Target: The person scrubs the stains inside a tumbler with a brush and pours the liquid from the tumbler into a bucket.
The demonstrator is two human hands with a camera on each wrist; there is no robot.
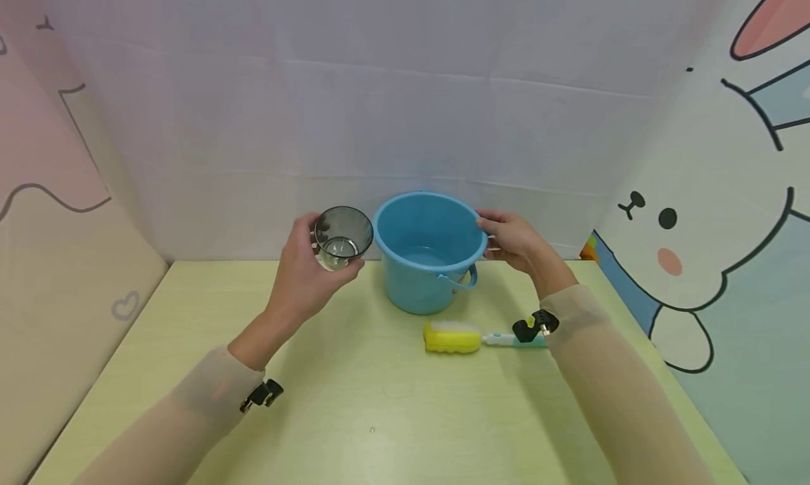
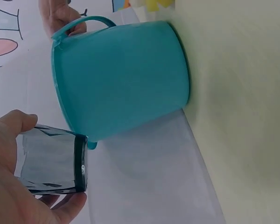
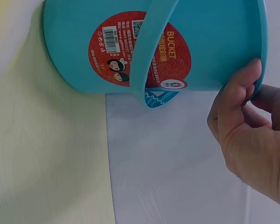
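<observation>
In the head view my left hand (image 1: 308, 274) grips a dark-tinted clear glass (image 1: 344, 233), held upright above the table beside the bucket's left rim. The left wrist view shows the thumb on one side of the glass (image 2: 53, 158) and the fingers round the other. A blue plastic bucket (image 1: 414, 288) stands near the table's back edge, its handle hanging down in front. My right hand (image 1: 515, 242) pinches the bucket's right rim, thumb and fingers on either side of it. The right wrist view shows a red round label (image 3: 140, 49) on the bucket wall.
In front of the bucket lies a bottle brush with a yellow and white sponge head (image 1: 452, 337) and a white and teal handle (image 1: 500, 339), partly behind the right sleeve. A white cloth wall (image 1: 405, 119) rises behind the table (image 1: 329, 401). Printed panels stand at both sides.
</observation>
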